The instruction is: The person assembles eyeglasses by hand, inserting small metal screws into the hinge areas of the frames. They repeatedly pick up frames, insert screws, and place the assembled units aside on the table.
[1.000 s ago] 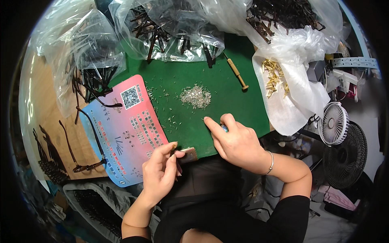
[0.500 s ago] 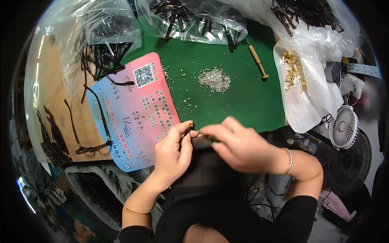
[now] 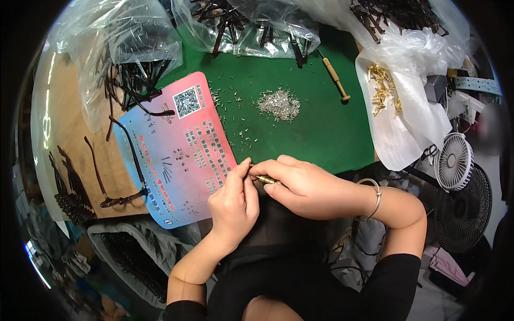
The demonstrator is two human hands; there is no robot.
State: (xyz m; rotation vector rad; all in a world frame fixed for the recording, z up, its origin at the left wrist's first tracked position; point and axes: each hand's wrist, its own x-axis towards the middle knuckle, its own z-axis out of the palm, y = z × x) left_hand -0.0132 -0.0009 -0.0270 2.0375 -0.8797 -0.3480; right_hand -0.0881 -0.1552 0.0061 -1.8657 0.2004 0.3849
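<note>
My left hand (image 3: 234, 206) is closed in a pinch at the table's front edge, its fingertips round a small part mostly hidden by the fingers. My right hand (image 3: 292, 184) grips a brass-coloured screwdriver (image 3: 266, 180), whose tip points left to the left fingertips. Beyond the hands, a pile of tiny silver screws (image 3: 279, 105) lies on the green mat (image 3: 310, 142), with loose ones scattered to its left. A second brass screwdriver (image 3: 335, 79) rests at the mat's right side. An eyeglasses frame (image 3: 123, 200) with dark temples lies to the left, partly on a pink-and-blue printed sheet (image 3: 187, 160).
Clear plastic bags (image 3: 144, 37) with dark eyeglass temples line the far side. Small gold metal parts (image 3: 383, 91) sit on white wrapping at the right. A white fan (image 3: 454, 161) stands right of the table. Bundled temples (image 3: 75, 206) lie at the left edge.
My right hand has gone from a blurred motion to a steady grip with the screwdriver now plainly showing at the left fingertips. The view has shifted slightly.
</note>
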